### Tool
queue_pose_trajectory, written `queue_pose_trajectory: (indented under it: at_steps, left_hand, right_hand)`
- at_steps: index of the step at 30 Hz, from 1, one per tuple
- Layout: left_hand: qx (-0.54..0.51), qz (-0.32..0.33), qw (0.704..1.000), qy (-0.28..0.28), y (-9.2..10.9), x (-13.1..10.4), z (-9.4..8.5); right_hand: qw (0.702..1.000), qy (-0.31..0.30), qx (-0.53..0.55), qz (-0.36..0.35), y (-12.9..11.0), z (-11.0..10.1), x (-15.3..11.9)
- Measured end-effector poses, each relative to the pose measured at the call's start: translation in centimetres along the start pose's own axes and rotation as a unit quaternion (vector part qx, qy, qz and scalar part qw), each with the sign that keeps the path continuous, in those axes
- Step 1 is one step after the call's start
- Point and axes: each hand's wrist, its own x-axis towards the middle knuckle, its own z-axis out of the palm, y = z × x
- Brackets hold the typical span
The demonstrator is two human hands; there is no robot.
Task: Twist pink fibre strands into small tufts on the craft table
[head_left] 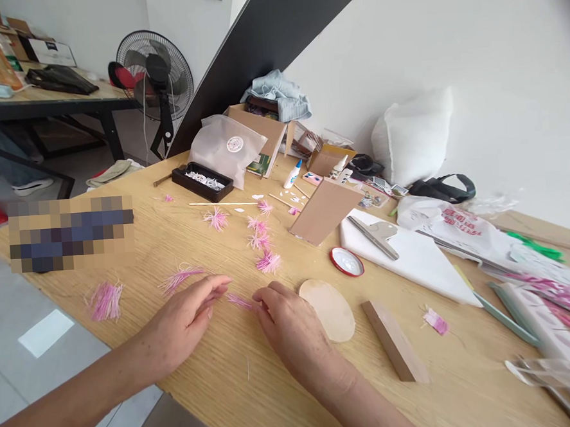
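Standing by this bench [218,380], I see the right hand [294,325] pinched on a little pink fringe [239,300], left hand [188,322] just beside, thumb and fingers apart.

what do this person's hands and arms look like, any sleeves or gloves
The left hand and right hand are gloveless, with no ring or watch visible. The left forearm and right forearm are bare to the picture's edge, no sleeve showing.
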Motion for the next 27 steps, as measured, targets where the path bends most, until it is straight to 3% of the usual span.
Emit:
queue_pose_trajectory:
  at_steps: [7, 13, 27]
  left_hand:
    - [-0.030, -0.036, 0.999, 0.012, 0.3, -0.1, -0.3]
    - [-0.026, -0.050, 0.998, 0.003, 0.4, 0.0, -0.3]
    - [0.000, -0.042, 0.999, -0.020, 1.0, 0.0, 0.3]
  right_hand:
    - [0.999, 0.028, 0.030, 0.016, 1.4, -0.9, -1.6]
    - [0.994, 0.023, -0.079, -0.065, 2.4, 0.3, -3.4]
    - [0.995, 0.027, -0.039, -0.085, 1.1, 0.5, -3.1]
